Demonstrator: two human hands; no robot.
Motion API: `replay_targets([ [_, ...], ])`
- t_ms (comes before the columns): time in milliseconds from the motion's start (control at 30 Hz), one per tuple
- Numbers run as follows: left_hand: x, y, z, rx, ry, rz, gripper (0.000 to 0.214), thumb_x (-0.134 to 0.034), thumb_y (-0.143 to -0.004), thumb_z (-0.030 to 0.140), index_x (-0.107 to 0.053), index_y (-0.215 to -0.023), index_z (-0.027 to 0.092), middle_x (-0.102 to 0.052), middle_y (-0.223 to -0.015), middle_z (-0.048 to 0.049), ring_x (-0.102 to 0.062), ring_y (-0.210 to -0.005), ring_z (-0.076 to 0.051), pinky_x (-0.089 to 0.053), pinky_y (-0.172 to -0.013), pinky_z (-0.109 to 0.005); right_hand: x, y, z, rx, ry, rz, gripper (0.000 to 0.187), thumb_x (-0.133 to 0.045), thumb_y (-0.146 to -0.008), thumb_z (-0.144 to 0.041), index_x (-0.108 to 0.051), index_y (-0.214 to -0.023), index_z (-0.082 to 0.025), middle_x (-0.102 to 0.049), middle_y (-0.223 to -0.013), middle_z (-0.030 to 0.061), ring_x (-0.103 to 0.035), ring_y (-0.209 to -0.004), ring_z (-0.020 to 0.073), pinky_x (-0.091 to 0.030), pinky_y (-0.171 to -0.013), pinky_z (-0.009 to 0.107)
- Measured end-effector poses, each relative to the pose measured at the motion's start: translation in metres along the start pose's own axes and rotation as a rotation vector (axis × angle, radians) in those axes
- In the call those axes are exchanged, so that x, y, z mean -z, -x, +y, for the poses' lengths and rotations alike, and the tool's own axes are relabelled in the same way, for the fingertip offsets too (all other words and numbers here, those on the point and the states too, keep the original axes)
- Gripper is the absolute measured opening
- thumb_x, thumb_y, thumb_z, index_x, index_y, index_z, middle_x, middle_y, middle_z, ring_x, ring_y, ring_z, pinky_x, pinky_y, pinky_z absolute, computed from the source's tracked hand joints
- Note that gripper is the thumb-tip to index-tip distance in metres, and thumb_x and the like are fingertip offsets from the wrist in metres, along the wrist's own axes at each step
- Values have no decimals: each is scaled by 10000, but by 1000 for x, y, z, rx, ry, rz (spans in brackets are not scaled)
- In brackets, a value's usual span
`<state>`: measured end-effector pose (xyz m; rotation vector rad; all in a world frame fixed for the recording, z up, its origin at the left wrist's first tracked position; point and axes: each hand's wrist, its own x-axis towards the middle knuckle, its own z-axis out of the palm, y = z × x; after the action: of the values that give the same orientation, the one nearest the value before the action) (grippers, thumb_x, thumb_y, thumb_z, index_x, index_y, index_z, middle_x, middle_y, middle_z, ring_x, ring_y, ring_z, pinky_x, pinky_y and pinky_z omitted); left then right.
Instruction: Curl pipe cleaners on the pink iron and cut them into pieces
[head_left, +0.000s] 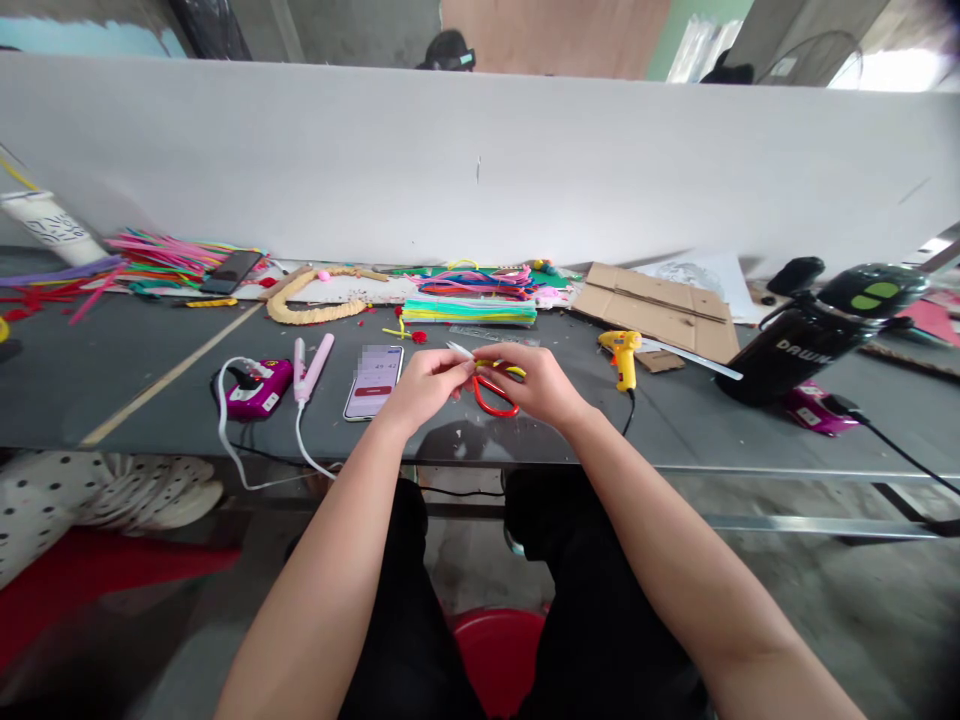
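Observation:
My left hand [426, 388] and my right hand [546, 385] meet above the near edge of the grey table, fingertips nearly touching. A short yellow pipe cleaner [514, 371] is pinched in my right fingers. My left thumb and forefinger close on its other end, which they mostly hide. Under the hands lie scissors with red handles [496, 408], their pale pointed tip showing beyond my left fingers. A lit phone [367, 395] rests just left of my left hand. Beyond the hands are a small red and yellow pipe-cleaner piece [418, 337] and a clear ruler [495, 334].
Pipe-cleaner bundles [471, 310] lie along the white partition [300, 160]. Left are a pink hair-straightener-like tool [311, 368] and a purple power socket [262, 390]. Right are a yellow glue gun [622, 358], cardboard [660, 310] and a black bottle [795, 345]. Cords hang at the front edge.

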<state>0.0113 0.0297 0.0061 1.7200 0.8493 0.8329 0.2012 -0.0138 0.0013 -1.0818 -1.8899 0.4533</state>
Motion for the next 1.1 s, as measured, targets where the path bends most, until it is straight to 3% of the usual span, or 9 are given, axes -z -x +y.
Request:
replay_targets([
  [300,-5,-1,-8,-106,-217,81,260,-601,-842,364,-756,-917,168,-712,-800,-55,-623,-745,-182,-474,-669,-283,0,-2,0,1,65,0,199,-573,-929,-305,-728,-957,-184,-699,-922,71,-628,-828,170,-498,-731,277],
  [633,-10,0,-8,-183,-373,92,272,-549,-854,322,-770,-903,172,-700,-737,-45,-592,-685,-177,-424,-605,-271,-6,-3,7,-289,-190,27,193,-674,-816,-338,-734,-855,-159,-729,-817,58,-660,-759,181,-522,-680,283],
  [833,-11,3,-5,-215,-408,65,267,-543,-859,305,-770,-898,171,-693,-729,-34,-571,-671,-164,-412,-602,-265,-3,-4,10,-385,-355,12,206,-745,-734,-338,-742,-825,-153,-725,-761,49,-657,-701,172,-507,-621,266],
  [967,-10,4,-3,-215,-399,70,255,-545,-859,300,-763,-895,175,-700,-748,-37,-582,-683,-168,-420,-616,-267,-1,-4,7,-399,-382,13,211,-763,-723,-341,-747,-822,-155,-728,-767,46,-663,-713,173,-527,-649,276],
  [1100,-9,4,-2,-205,-354,120,251,-539,-876,335,-732,-840,178,-702,-774,-43,-605,-716,-178,-436,-642,-275,5,-2,9,-395,-492,-5,292,-727,-783,-390,-752,-975,-170,-749,-902,55,-690,-852,190,-561,-788,313],
])
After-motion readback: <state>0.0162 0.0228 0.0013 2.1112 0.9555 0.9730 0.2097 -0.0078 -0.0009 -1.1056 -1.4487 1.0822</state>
